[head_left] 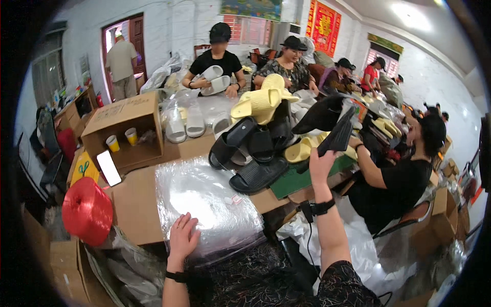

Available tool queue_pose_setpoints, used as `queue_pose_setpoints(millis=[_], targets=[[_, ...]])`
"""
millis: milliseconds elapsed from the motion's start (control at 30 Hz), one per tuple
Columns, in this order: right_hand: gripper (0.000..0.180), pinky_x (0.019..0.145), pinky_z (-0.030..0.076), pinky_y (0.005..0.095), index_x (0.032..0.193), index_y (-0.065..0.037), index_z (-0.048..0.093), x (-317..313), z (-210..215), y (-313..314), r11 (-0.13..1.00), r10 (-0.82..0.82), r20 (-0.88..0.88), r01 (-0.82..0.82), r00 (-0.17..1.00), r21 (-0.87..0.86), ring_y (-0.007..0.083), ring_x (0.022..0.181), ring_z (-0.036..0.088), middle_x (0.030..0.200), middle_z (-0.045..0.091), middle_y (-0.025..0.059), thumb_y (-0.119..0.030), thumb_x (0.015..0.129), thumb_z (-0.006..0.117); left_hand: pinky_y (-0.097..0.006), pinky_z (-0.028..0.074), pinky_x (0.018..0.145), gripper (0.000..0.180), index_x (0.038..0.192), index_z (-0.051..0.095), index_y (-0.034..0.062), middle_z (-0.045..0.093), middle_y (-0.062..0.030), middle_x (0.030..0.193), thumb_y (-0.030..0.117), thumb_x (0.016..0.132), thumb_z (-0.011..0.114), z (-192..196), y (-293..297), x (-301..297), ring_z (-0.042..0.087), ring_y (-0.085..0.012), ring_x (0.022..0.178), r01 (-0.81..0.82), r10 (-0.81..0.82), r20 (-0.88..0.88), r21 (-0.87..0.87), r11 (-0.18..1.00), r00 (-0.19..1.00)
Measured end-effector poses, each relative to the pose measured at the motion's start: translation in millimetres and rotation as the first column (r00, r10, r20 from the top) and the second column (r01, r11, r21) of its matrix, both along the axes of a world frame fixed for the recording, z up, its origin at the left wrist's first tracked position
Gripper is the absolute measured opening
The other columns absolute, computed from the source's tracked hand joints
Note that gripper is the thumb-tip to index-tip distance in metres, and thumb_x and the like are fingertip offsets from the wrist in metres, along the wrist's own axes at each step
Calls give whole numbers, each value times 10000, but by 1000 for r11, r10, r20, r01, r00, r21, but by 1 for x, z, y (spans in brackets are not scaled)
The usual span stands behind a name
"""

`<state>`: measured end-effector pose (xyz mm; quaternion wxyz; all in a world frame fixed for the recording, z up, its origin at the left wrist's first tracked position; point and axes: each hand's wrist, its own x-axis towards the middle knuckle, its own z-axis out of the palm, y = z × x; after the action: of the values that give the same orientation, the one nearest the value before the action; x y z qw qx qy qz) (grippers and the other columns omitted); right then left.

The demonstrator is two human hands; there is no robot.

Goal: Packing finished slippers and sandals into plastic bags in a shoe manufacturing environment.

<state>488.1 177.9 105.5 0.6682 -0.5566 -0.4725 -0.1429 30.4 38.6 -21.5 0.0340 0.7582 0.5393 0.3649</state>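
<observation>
My left hand (183, 234) lies with its fingers spread on the near left part of a stack of clear plastic bags (204, 189). Held up over the right side of the table, my right hand (322, 166) is closed on a black slide slipper (337, 134). Another dark slipper (318, 115) shows just behind it, blurred; whether my hand grips that one too is hard to see. Left of my right hand, several black slippers (258, 175) lie in a heap, with yellow slippers (262, 105) piled above and behind them.
An open cardboard box (123, 110) with two yellow cups stands at the left. Near it are a lit phone (108, 168), green scissors (84, 168) and a red twine roll (87, 211). A co-worker (404, 169) sits close on my right; others work across the table.
</observation>
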Motion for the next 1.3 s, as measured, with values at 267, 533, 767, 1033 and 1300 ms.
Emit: queue_pose_setpoints(millis=[267,533,767,1033,1300], targets=[[320,912,393,360,1079,44,564,-94,100,-77,754,647,16,-636,762,-164,331,985,503,1108,524,138,-50,778,623,-459,382,1063,384,1157,656,107,586,-159,1304,277,812,659,-8,5,-4,494,-364,1254,-4,3,-39,-25,1000,999],[350,943,412,405,1058,40,570,-167,83,-70,703,690,210,-573,692,-422,404,1048,519,1126,544,209,-76,736,642,-441,343,1103,406,1217,636,120,528,-140,1388,301,853,623,-6,0,-1,443,-341,1316,-8,3,-46,-102,995,999],[533,819,508,454,1196,21,530,-230,38,-62,793,573,514,-276,638,-543,407,1037,560,1180,479,194,-97,689,644,-442,357,1092,409,1221,622,128,519,-142,1393,337,870,613,-14,6,-6,440,-337,1312,-12,5,-69,-101,995,998],[552,795,529,453,1238,11,511,-237,-16,-40,780,535,504,-167,678,-603,387,1054,553,1172,460,190,-81,711,650,-443,338,1103,407,1239,614,132,503,-137,1414,332,886,592,-12,3,-6,427,-336,1329,10,-14,-42,-109,994,999],[551,783,544,432,1218,9,506,-221,-69,-20,757,509,589,-1,629,-653,384,1055,540,1157,450,186,-144,731,714,-449,347,1093,405,1229,619,147,525,-130,1388,322,864,607,-14,5,-5,442,-338,1314,3,-7,-61,-77,997,998]])
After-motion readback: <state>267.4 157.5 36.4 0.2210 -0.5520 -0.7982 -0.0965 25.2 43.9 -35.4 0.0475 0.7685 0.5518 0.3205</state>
